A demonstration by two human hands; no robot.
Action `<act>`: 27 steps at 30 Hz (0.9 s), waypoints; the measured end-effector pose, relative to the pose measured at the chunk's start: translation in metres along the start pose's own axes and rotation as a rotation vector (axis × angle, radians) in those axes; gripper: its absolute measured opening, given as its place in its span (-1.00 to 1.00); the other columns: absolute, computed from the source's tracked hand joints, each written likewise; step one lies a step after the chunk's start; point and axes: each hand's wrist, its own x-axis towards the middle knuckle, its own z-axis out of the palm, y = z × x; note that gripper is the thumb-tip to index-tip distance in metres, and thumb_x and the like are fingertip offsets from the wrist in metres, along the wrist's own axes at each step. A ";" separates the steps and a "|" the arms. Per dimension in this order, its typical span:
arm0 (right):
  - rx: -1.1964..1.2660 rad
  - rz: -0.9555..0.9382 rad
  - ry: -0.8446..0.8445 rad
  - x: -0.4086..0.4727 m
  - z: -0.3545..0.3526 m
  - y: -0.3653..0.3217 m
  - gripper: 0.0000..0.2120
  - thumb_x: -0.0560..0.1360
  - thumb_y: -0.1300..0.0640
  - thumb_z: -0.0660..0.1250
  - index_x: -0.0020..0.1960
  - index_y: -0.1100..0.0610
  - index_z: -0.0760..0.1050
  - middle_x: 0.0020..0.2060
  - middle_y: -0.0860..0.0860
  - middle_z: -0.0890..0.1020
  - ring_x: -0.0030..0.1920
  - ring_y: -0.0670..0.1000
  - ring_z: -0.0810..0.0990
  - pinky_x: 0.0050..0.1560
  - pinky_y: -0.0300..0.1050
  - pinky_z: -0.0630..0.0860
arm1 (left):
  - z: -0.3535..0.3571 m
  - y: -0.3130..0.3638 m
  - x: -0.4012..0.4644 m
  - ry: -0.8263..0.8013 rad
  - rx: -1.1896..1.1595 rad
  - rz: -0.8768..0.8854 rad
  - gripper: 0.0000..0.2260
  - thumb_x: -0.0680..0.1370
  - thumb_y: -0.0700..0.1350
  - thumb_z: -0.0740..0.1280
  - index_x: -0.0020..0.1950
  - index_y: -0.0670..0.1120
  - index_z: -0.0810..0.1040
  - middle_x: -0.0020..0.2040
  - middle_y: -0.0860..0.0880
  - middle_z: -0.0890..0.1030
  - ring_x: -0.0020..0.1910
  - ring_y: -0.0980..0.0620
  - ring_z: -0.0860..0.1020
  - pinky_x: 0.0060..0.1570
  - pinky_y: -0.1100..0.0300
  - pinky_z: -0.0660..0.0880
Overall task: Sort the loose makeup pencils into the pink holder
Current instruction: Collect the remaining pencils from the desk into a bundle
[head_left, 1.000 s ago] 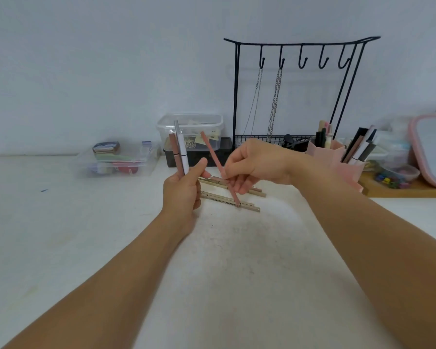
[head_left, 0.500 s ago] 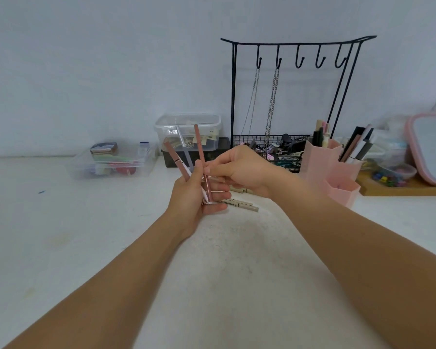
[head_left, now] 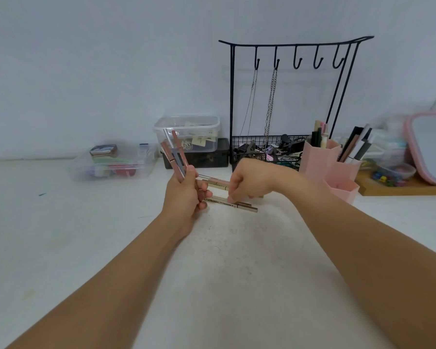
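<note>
Fingertips (head_left: pixel 230 199) of right hand (head_left: pixel 247 180) on gold pencil (head_left: pixel 247 207); grip unclear.

right hand (head_left: pixel 247 181) | released pink pencil (head_left: pixel 180 151) to left hand (head_left: pixel 184 195) | lowered onto gold pencils (head_left: pixel 230 204)

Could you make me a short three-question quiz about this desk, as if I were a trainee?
1. True or false: the left hand grips a bunch of slim pink makeup pencils upright.
2. What is the right hand reaching down to?
A. the hanging metal chains
B. the gold pencils lying on the white table
C. the clear plastic lidded box
3. Fill in: the pink plastic holder stands to the ____ of the black wire rack.

Key: 1 true; 2 B; 3 right.
</note>
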 end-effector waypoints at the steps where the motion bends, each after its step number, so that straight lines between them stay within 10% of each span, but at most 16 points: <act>1: -0.020 0.015 -0.016 0.000 0.002 -0.001 -0.83 0.46 0.02 0.52 -0.03 0.11 0.72 -0.30 -0.04 0.67 -0.32 -0.10 0.57 -0.42 -0.34 0.43 | 0.001 0.000 0.000 -0.007 0.017 0.002 -0.80 0.73 0.02 0.13 0.04 -0.05 0.44 -0.39 0.00 0.52 -0.47 0.09 0.49 -0.54 0.26 0.34; 11: -0.031 0.097 -0.036 0.005 0.007 -0.007 -0.72 0.42 0.03 0.55 -0.07 0.26 0.67 -0.36 0.08 0.63 -0.39 0.05 0.54 -0.34 -0.16 0.52 | 0.000 -0.001 0.000 -0.125 -0.019 -0.037 -0.80 0.72 0.00 0.17 0.05 -0.06 0.50 -0.42 0.02 0.31 -0.48 0.09 0.29 -0.50 0.24 0.33; 27: 0.860 -0.115 -0.012 -0.008 -0.010 -0.016 -0.88 0.51 0.21 0.47 -0.03 0.28 0.65 -0.31 0.08 0.67 -0.33 -0.07 0.65 -0.28 -0.30 0.60 | 0.002 0.002 -0.004 -0.159 -0.068 -0.058 -0.69 0.68 0.16 0.20 -0.09 -0.05 0.44 -0.48 0.08 0.23 -0.53 0.13 0.17 -0.58 0.27 0.19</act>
